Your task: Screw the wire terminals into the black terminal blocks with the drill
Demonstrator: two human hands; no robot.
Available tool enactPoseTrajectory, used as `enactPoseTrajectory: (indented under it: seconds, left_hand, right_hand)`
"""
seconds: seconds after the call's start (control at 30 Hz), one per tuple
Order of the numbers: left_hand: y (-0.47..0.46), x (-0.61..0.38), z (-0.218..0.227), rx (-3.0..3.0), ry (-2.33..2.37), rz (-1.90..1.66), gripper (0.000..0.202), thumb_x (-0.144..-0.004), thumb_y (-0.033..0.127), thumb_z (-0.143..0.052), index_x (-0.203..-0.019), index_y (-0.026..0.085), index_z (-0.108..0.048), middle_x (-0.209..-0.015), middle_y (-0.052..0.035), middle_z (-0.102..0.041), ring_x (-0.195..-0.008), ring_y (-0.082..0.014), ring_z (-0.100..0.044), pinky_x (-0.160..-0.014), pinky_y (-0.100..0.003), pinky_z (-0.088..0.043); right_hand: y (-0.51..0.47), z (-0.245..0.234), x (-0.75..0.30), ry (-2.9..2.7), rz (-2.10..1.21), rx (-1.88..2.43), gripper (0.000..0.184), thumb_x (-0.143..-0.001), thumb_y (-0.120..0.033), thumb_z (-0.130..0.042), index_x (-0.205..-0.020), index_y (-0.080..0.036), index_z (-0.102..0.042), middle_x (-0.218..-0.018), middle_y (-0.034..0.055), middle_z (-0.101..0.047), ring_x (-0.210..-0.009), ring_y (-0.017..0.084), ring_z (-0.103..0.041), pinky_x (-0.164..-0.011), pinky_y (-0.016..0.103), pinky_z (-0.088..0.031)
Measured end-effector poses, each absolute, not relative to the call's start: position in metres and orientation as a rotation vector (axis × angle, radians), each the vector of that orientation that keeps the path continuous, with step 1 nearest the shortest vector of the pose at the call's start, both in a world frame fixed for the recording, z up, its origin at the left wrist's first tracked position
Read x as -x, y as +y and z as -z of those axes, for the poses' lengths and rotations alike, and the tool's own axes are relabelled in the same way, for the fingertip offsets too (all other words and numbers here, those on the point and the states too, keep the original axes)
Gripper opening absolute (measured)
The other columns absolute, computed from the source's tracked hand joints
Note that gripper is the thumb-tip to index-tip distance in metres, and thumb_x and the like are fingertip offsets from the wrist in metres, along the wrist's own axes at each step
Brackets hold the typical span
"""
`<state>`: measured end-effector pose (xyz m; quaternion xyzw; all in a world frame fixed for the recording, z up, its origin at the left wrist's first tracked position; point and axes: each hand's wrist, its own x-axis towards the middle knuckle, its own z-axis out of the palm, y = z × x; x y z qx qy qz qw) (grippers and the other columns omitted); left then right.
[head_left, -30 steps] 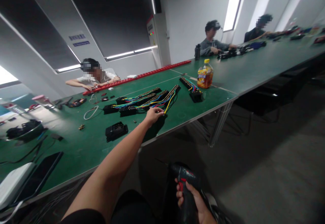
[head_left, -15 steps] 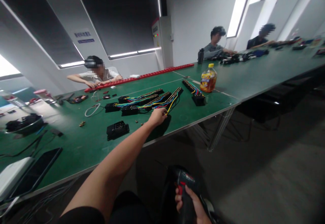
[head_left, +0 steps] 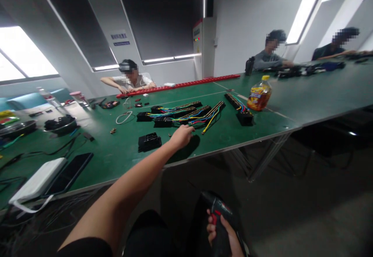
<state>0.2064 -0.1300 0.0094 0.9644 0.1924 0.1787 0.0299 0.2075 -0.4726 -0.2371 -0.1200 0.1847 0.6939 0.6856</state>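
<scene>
My left hand [head_left: 182,136] reaches out over the green table [head_left: 233,132], fingers curled down near the coloured ends of a wire harness [head_left: 186,115] with black connector blocks. What the fingers pinch, if anything, is too small to see. A separate black connector block [head_left: 149,141] lies just left of that hand. My right hand [head_left: 224,235] is low at my lap, wrapped round the grip of a black and red electric screwdriver [head_left: 217,218].
An orange drink bottle [head_left: 259,95] stands beside another harness [head_left: 240,109]. A phone [head_left: 70,171] and a white box [head_left: 37,179] lie at the near left. A red strip [head_left: 180,85] runs across the table. Three people work at the far side. Floor lies to the right.
My view has swung left, so the table contents shifted right in frame. My left hand has drawn back a little from the yellow wire ends. The right hand still holds the screwdriver.
</scene>
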Motion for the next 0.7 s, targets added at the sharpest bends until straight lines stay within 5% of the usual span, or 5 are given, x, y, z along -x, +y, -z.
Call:
enactPoseTrajectory:
  seconds: [0.07,0.27,0.7]
  left_hand:
    - [-0.113,-0.182,-0.023,-3.111,0.73,-0.405,0.029,-0.088,0.012,-0.049,-0.1,0.017,-0.075,-0.098,-0.0118,-0.068,-0.1,-0.0243,-0.062,-0.09,-0.032,-0.048]
    - [-0.09,-0.145,-0.044,-3.137,0.865,0.162,0.037,-0.08,0.006,-0.052,-0.105,0.02,-0.076,-0.096,-0.0125,-0.071,-0.092,-0.0231,-0.068,-0.081,-0.027,-0.049]
    - [-0.095,-0.153,-0.038,-3.104,1.017,0.29,0.025,-0.083,0.018,-0.055,-0.096,0.013,-0.075,-0.099,-0.0215,-0.071,-0.092,-0.0307,-0.07,-0.081,-0.035,-0.053]
  right_hand:
    - [-0.471,0.24,-0.207,0.424,-1.554,0.256,0.058,-0.056,-0.028,-0.094,-0.106,-0.013,-0.07,-0.082,0.0031,-0.069,-0.065,0.008,-0.057,-0.057,0.018,-0.048]
    - [-0.469,0.244,-0.205,0.416,-1.565,0.253,0.052,-0.061,-0.026,-0.092,-0.106,-0.013,-0.07,-0.083,0.0035,-0.07,-0.066,0.008,-0.058,-0.059,0.019,-0.05]
    - [-0.47,0.232,-0.205,0.429,-1.575,0.276,0.055,-0.054,-0.025,-0.095,-0.102,-0.012,-0.071,-0.081,0.0021,-0.069,-0.065,0.007,-0.058,-0.058,0.017,-0.048]
